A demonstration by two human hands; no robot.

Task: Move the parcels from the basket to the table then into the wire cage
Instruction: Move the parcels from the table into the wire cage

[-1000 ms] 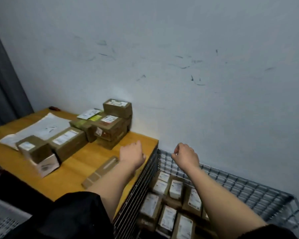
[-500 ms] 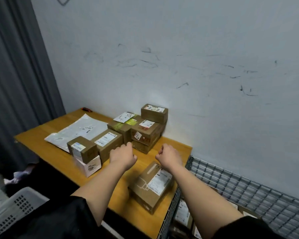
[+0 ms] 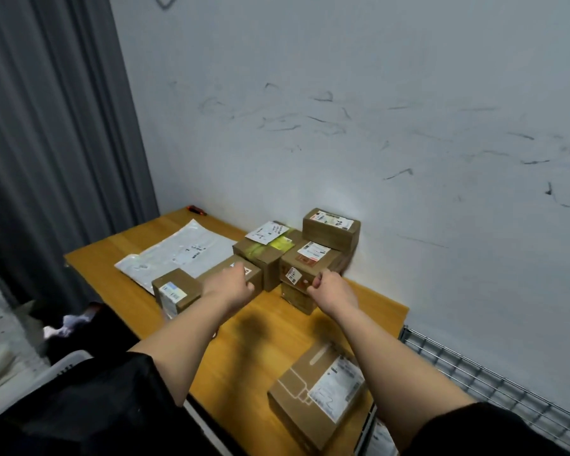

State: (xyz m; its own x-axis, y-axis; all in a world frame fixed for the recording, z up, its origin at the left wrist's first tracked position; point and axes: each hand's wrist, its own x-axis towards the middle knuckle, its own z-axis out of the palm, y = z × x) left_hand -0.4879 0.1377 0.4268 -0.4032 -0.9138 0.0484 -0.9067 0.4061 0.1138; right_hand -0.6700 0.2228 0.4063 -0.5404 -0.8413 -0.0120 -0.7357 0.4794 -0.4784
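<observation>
Both hands advanced; right hand [image 3: 331, 288] touching stacked parcel [image 3: 305, 269].

Both arms are stretched out forward, bare forearms with short black sleeves bunched up near the elbows. Left hand [image 3: 233, 286] is seen from the back, knuckles up, fingers bent downward at the far end so you can't really see the tips. Right hand [image 3: 330, 288] is out about level with it, well apart from the left, fingers curled in loosely like a soft fist, thumb side facing left. Wrists look pretty straight on both.
</observation>
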